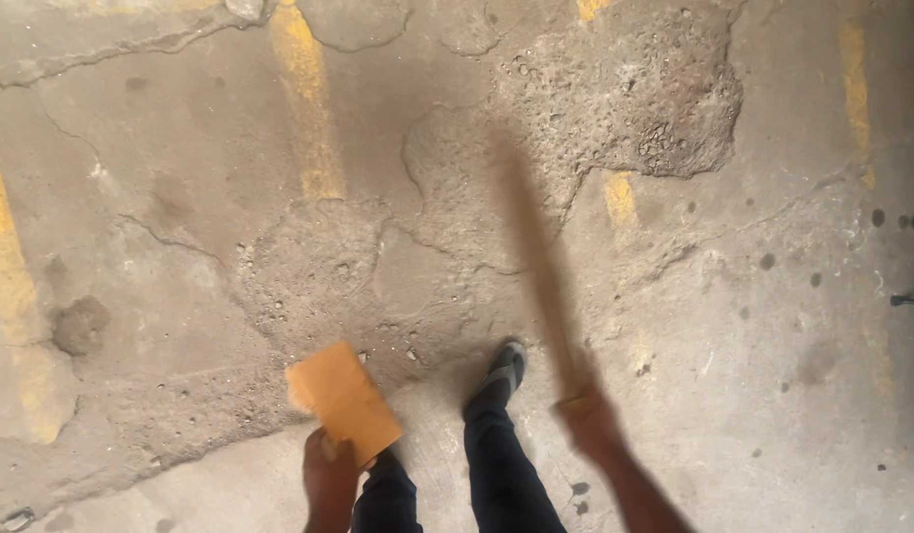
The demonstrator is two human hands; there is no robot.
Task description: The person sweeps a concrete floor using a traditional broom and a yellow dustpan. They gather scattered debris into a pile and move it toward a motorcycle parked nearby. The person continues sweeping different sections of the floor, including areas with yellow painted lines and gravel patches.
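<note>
Fingers of my left hand [330,472] are curled shut around the near corner of a flat orange-brown block [344,402], which tilts up and away over the floor. My right hand [592,422] is blurred; I think it is wrapped around a long dark stick [536,257], though I cannot tell how tightly. Between them my dark trouser leg [501,474] and grey shoe [504,371] show. Farther off, cracked concrete floor [181,197] carries faded yellow lines [307,99].

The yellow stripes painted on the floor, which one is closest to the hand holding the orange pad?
The wide yellow stripe along the frame's left edge lies nearest the left hand gripping the orange pad. The other stripes sit farther up or off to the right.
</note>
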